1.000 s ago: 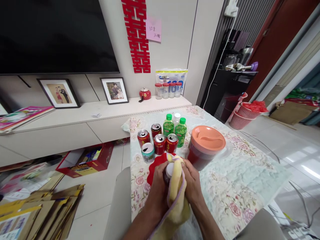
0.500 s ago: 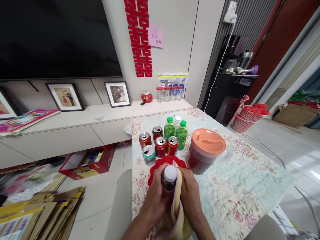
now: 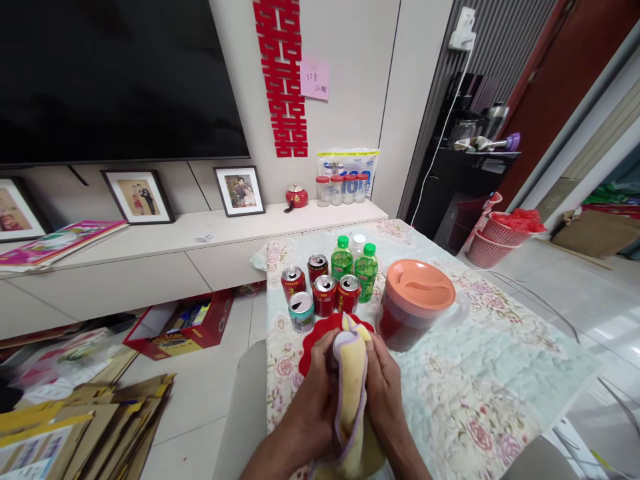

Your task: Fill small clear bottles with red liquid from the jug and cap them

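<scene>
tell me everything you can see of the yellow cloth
The yellow cloth looks soft and towel-like, with light purple edging. It is folded and bunched, upright against a capped bottle and partly covering its cap. The right hand grips it; the left hand holds the bottle beside it. Its lower part hangs between the forearms to the picture's bottom edge.

You wear plain pale-grey trousers, one leg showing left of the flowered tablecloth, the other at its near right edge. Your left hand, right hand and forearms are bare.
</scene>
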The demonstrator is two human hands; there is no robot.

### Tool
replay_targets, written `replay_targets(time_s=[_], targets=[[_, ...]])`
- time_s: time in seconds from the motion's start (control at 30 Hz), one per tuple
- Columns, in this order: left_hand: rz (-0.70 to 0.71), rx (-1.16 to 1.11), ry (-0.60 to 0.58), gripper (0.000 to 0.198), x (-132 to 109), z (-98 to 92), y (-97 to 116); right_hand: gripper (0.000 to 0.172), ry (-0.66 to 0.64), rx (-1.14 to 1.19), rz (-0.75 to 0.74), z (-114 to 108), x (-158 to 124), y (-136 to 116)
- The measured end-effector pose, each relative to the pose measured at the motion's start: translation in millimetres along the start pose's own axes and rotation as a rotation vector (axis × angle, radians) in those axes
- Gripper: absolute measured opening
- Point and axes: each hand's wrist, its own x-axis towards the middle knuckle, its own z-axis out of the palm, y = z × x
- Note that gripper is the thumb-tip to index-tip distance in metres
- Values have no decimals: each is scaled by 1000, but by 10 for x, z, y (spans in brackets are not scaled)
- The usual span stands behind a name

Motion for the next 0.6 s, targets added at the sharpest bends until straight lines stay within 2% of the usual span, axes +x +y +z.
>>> replay_targets(time_s=[0.07,0.2,0.33,0.47,0.53,0.6], targets=[[23,35,-62,66,-1,-42,-2,45,-54,12,37,-15,67,64],[-13,125,-78,66,18,5,-60,32,-109,-31,51,-62,117,145],[38,166,-1,71,21,79,-145,24,-76,-91,46,-54,49,123],[161,194,94,68,31,102,-188,32,32,-88,26,-9,-138,2],[132,180,151,58,50,114,-141,34,67,-80,-2,3,-228,-69],[43,130,204,44,78,146,-43,35,91,-75,-45,13,-271,-124]])
